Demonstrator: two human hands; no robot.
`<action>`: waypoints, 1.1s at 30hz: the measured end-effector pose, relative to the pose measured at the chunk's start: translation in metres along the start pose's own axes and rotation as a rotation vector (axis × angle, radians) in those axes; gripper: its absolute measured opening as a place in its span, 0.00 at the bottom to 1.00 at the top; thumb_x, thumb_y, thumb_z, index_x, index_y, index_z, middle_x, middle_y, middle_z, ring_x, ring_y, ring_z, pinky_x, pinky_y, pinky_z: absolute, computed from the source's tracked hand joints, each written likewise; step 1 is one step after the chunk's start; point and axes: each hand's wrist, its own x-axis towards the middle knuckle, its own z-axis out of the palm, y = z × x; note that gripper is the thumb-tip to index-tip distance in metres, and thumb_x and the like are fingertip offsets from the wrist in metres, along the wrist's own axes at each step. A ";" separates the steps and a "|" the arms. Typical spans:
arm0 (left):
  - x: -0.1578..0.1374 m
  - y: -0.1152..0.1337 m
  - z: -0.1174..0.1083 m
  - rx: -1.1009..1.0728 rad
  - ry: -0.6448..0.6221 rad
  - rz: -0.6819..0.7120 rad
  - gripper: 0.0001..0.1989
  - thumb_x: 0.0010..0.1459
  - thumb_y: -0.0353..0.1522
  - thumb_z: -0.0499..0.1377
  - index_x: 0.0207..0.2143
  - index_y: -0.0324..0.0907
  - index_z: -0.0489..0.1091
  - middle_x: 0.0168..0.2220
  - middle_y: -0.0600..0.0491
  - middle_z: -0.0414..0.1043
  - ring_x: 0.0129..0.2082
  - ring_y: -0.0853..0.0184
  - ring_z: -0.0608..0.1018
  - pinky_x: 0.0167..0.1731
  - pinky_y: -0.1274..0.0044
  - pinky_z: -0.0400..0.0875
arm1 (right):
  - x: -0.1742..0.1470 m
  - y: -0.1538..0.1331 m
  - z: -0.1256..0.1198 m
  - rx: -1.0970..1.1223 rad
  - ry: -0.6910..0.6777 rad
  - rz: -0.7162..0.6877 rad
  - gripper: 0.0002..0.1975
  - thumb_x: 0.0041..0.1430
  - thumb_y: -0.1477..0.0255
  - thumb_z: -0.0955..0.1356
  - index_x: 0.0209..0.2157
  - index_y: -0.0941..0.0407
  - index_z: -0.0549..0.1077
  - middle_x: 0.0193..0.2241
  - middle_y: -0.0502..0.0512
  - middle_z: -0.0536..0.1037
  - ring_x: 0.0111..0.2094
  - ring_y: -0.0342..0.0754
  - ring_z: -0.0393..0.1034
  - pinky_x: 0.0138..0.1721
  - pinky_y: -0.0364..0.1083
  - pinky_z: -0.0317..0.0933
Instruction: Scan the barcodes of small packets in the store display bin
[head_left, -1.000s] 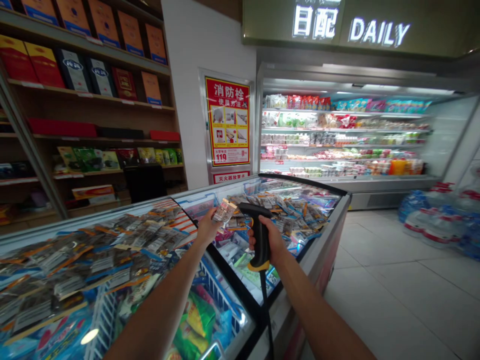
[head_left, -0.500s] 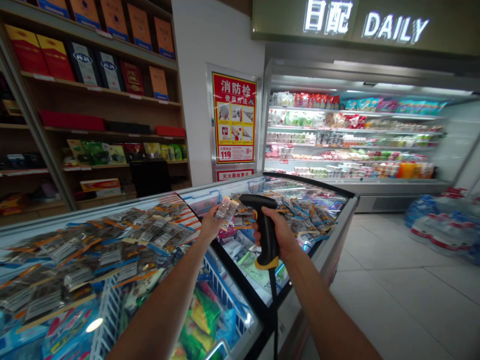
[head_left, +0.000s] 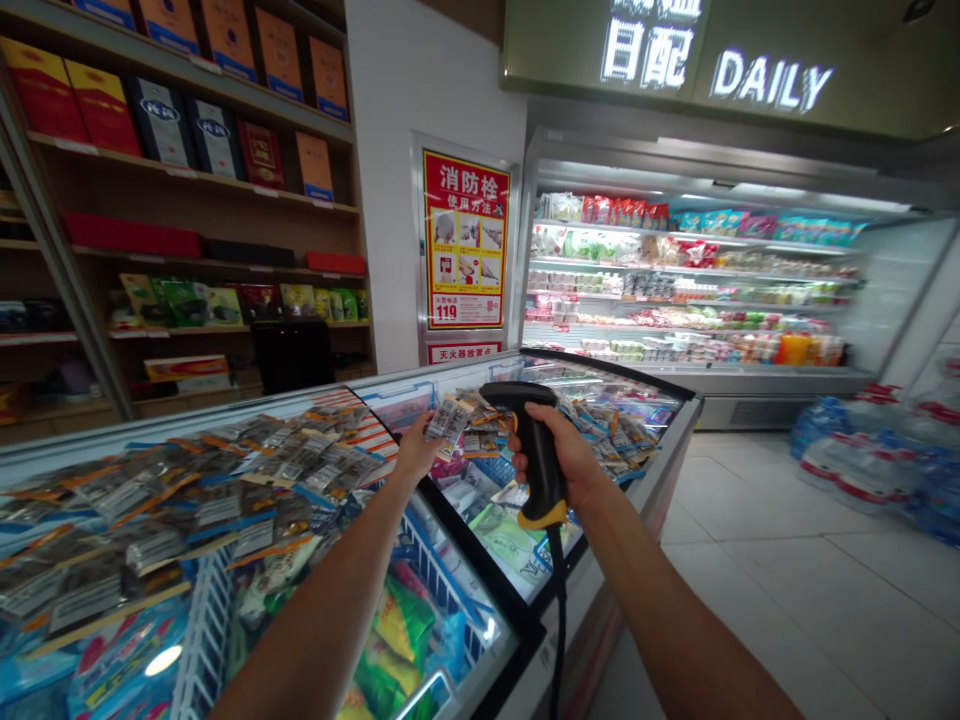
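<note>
My left hand [head_left: 420, 447] grips a small snack packet [head_left: 450, 420] by its edge, its printed label side facing the scanner. In my right hand [head_left: 562, 450] is a black and yellow barcode scanner [head_left: 541, 465], fingers wrapped round its handle, its head pointing left at the packet. A black cable [head_left: 559, 620] hangs from the scanner's base. Many similar packets [head_left: 217, 500] with orange and blue edges lie spread over the freezer's glass top at the left. Another heap of packets [head_left: 615, 430] lies on the glass to the right, beyond the scanner.
Under the glass of the chest freezer [head_left: 480, 540] are bagged goods and a white wire basket [head_left: 206, 620]. Shelves with boxes [head_left: 262, 160] stand at the left. A lit refrigerated display [head_left: 690, 290] is at the back, with bottled water packs [head_left: 855, 460] on the floor at right.
The view has shifted slightly. The scanner's handle tilts a little more, its base moving right. Both hands keep their hold on the packet and the scanner.
</note>
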 end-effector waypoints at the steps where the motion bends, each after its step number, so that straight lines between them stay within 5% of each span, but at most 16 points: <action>1: 0.001 -0.001 0.000 -0.001 0.000 0.006 0.22 0.41 0.23 0.56 0.42 0.43 0.65 0.37 0.54 0.71 0.38 0.65 0.72 0.41 0.73 0.65 | -0.002 -0.002 0.002 0.001 -0.011 0.005 0.12 0.50 0.63 0.61 0.26 0.59 0.66 0.14 0.48 0.66 0.12 0.39 0.60 0.12 0.39 0.55; 15: -0.002 0.002 -0.003 0.007 0.013 0.002 0.20 0.41 0.22 0.55 0.40 0.40 0.66 0.36 0.54 0.71 0.37 0.64 0.73 0.40 0.72 0.65 | -0.001 0.007 -0.002 -0.073 0.146 0.010 0.12 0.49 0.63 0.62 0.25 0.59 0.66 0.13 0.47 0.65 0.12 0.40 0.60 0.11 0.39 0.54; 27: -0.001 0.001 -0.004 -0.049 0.001 -0.016 0.21 0.40 0.25 0.55 0.41 0.37 0.65 0.37 0.51 0.71 0.37 0.64 0.72 0.40 0.72 0.65 | -0.036 0.003 -0.013 0.017 0.099 0.024 0.11 0.50 0.64 0.62 0.26 0.59 0.65 0.14 0.48 0.66 0.13 0.39 0.60 0.12 0.38 0.54; 33: -0.003 0.004 0.000 -0.250 -0.004 -0.077 0.22 0.39 0.24 0.56 0.42 0.38 0.65 0.34 0.52 0.71 0.32 0.65 0.73 0.32 0.73 0.68 | -0.031 0.010 -0.021 -0.122 0.152 -0.032 0.11 0.48 0.63 0.63 0.25 0.58 0.65 0.14 0.47 0.66 0.12 0.39 0.60 0.11 0.38 0.53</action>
